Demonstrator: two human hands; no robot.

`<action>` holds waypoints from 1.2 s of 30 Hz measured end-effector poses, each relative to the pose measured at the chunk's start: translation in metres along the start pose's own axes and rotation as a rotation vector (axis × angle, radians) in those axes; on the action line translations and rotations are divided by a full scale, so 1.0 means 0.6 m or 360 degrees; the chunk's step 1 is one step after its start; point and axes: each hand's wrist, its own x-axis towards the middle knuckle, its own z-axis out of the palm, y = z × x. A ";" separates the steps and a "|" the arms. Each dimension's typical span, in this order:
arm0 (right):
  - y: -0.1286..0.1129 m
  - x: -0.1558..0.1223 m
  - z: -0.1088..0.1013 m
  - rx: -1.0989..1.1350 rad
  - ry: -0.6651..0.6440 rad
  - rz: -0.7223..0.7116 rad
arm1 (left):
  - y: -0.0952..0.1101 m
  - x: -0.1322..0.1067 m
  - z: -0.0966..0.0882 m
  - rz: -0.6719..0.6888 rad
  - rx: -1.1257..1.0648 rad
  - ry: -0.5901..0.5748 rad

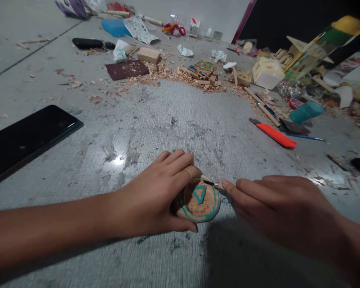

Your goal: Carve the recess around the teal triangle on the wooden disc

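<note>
A round wooden disc (201, 202) lies on the grey floor, painted with a teal ring and a teal triangle. My left hand (156, 196) is curled round its left side, fingers over the top edge and thumb under the near edge. My right hand (276, 204) comes in from the right, fingers pinched on a thin paintbrush (213, 183) whose tip touches the disc's upper right part near the triangle.
A black phone (24, 138) lies on the floor at the left. An orange-handled tool (274, 135), a teal cup (306, 111) and sticks lie at the right. Wood shavings (174, 75), a sandpaper sheet (126, 69), wood blocks and clutter spread across the back.
</note>
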 end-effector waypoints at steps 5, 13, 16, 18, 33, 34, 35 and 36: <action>0.024 0.004 0.014 0.0130 -0.0013 -0.0162 | -0.002 -0.001 0.003 0.0044 -0.0164 0.0034; 0.035 0.018 0.059 0.0127 0.0287 -0.0321 | -0.002 -0.004 0.006 0.0044 -0.0089 0.0013; 0.039 0.016 0.058 0.0139 0.0279 -0.0301 | 0.000 -0.004 0.003 -0.0023 0.0002 0.0023; 0.046 0.010 0.048 0.0114 0.0213 -0.0330 | 0.002 -0.003 0.001 -0.0054 0.0006 0.0025; 0.059 0.021 -0.020 0.0202 -0.0106 -0.0208 | -0.003 -0.001 -0.006 -0.0063 -0.0001 0.0004; 0.056 0.025 -0.026 0.0178 -0.0127 -0.0228 | -0.003 -0.002 -0.005 -0.0061 0.0001 0.0010; 0.052 0.029 -0.031 0.0156 -0.0150 -0.0245 | -0.004 -0.002 -0.004 -0.0057 -0.0002 0.0011; 0.048 0.033 -0.035 0.0134 -0.0166 -0.0257 | -0.004 -0.002 -0.004 -0.0050 -0.0006 0.0012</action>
